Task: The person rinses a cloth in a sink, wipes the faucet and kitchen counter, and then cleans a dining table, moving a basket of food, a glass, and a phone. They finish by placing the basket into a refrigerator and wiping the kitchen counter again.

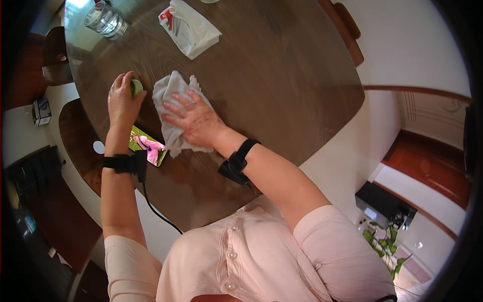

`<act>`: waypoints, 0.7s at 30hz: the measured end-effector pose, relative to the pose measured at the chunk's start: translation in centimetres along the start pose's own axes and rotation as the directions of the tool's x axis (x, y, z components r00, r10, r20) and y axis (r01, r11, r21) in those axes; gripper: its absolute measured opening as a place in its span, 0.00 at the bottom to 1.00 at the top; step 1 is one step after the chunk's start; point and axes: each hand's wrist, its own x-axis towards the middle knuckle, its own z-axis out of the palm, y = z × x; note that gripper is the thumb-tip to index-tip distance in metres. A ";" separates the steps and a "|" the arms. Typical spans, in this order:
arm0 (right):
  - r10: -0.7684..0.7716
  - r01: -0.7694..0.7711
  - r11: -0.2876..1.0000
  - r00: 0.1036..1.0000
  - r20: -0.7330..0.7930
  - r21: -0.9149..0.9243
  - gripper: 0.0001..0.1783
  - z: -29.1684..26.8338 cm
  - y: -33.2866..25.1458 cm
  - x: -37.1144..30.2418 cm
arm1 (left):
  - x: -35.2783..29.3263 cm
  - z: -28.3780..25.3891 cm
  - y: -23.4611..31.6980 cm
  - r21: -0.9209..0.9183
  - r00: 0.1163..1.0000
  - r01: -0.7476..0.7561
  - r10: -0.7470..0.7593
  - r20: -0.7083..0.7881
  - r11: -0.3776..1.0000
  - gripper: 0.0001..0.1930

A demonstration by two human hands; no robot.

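My right hand (193, 118) lies flat on a crumpled pale grey cloth (168, 93), its fingers spread over the tabletop. Further left, my left hand (122, 98) is closed around a small round object with a pale rim and green middle (135, 88); my fingers cover part of it, and its kind is unclear. A phone (147, 146) lies between my forearms with its screen lit, showing a figure in pink against green. The cloth's lower left edge comes close to the phone. Each forearm wears a black strap with a small device.
All this rests on a dark wooden table (282, 75) with rounded corners. A clear drinking glass (105, 21) stands at the far left, and a white tissue packet (190, 30) lies at the far middle. Wooden chairs (75, 131) flank the left side. A black cable (156, 214) hangs from my left wrist.
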 end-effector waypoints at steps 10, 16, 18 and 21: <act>0.225 -0.206 0.965 0.968 0.109 -0.161 0.37 -10.8 14.1 -8.5 | 7.1 5.0 17.8 -0.272 0.913 0.328 -0.378 -0.153 0.904 0.49; 0.343 -0.305 0.881 0.938 0.045 -0.363 0.40 -15.1 21.0 -13.1 | 7.7 3.5 19.8 -0.293 0.890 0.425 -0.454 -0.037 0.857 0.43; 0.315 -0.264 0.907 0.942 0.114 -0.330 0.41 -13.9 18.6 -12.3 | 7.1 2.7 20.2 -0.270 0.880 0.424 -0.463 -0.102 0.865 0.41; 0.100 -0.068 0.990 0.955 0.278 -0.123 0.44 -11.5 13.6 -11.0 | 6.6 4.0 21.3 -0.141 0.970 0.130 -0.155 -0.187 0.982 0.33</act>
